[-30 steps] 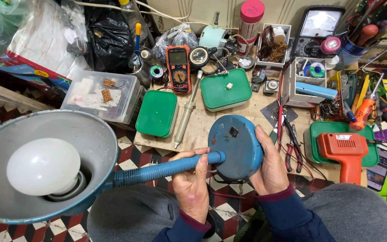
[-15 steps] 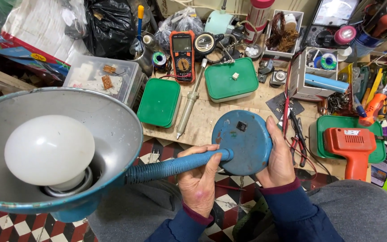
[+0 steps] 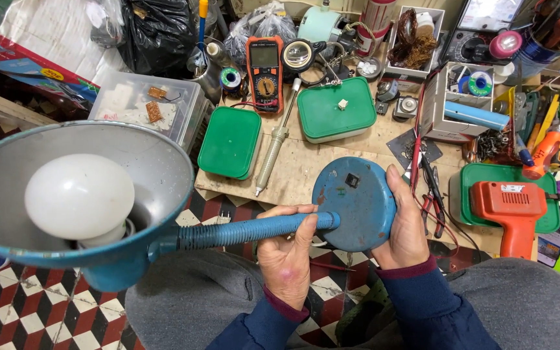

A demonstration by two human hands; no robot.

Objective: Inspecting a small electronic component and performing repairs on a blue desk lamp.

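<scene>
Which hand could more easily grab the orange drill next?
Probably the right hand. It cups the lamp base on the side facing the orange drill, while the left hand grips the ribbed neck, farther away.

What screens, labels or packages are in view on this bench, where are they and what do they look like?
Digital multimeter: back centre, orange and black, upright, grey screen.
Analog meter: back right, dark case, pale dial face.
Orange drill: right, on a green lid, small white label on top.
Flat cardboard package: far left, red and blue, tilted.
Clear plastic box: left of the green lids, rectangular.
</scene>
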